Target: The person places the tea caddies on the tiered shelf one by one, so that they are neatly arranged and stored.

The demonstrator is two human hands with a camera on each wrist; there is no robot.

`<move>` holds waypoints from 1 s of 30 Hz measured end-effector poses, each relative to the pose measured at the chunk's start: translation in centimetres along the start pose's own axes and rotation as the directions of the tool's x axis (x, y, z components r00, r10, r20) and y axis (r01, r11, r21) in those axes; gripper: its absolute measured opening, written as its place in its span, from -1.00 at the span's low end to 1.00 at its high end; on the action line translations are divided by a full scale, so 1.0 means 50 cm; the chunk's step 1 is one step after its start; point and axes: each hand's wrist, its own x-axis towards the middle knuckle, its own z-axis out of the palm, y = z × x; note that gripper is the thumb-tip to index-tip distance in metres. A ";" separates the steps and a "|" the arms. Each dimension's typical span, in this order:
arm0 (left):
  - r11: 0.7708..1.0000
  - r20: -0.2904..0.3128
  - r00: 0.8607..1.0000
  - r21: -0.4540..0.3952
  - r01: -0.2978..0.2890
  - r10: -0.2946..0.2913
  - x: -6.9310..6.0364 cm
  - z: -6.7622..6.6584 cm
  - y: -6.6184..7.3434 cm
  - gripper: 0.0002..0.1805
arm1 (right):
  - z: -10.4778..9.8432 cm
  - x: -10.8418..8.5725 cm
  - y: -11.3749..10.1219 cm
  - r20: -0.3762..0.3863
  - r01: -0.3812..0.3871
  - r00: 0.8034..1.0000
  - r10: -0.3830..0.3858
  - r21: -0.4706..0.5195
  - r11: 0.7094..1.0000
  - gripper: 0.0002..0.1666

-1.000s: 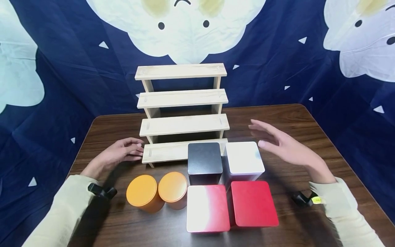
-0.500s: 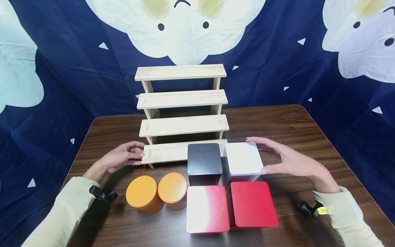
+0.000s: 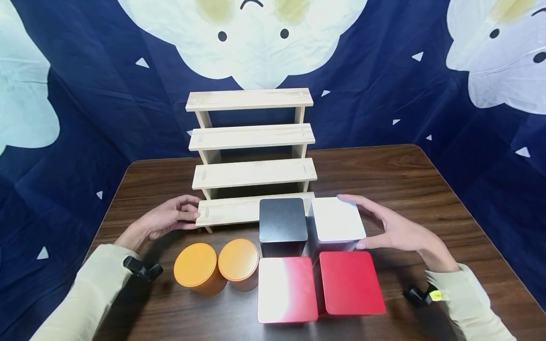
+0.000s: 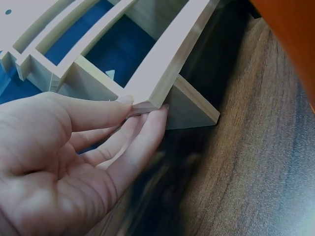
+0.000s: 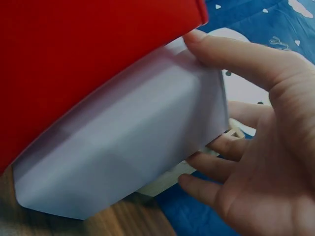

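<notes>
My left hand (image 3: 166, 218) pinches the left end of the lowest board on a pale wooden step rack (image 3: 253, 171). In the left wrist view, the thumb lies on the board's top edge and fingertips reach beneath it. On the other side, my right hand (image 3: 398, 231) spans the white box (image 3: 337, 220). The right wrist view shows the thumb against one edge of that box and the fingers curled behind it. Beside the white box stands a black box (image 3: 283, 220), in front of the rack's lowest board.
Two red boxes (image 3: 286, 290) stand nearest the camera, before the black and white ones. Left of them are two orange round canisters (image 3: 195, 265). A brown wood-grain table (image 3: 367, 158) carries everything, with a dark blue cloth (image 3: 98, 85) hanging behind and at the sides.
My right hand has come down from above and right of the white box and now holds it. My left hand has gone from beside the board's end to pinching it.
</notes>
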 end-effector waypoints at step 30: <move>1.000 -0.007 1.000 0.028 -0.004 0.004 0.001 0.001 0.000 -0.50 | -0.002 -0.012 0.016 -0.151 0.174 0.976 -0.154 0.131 0.976 -0.01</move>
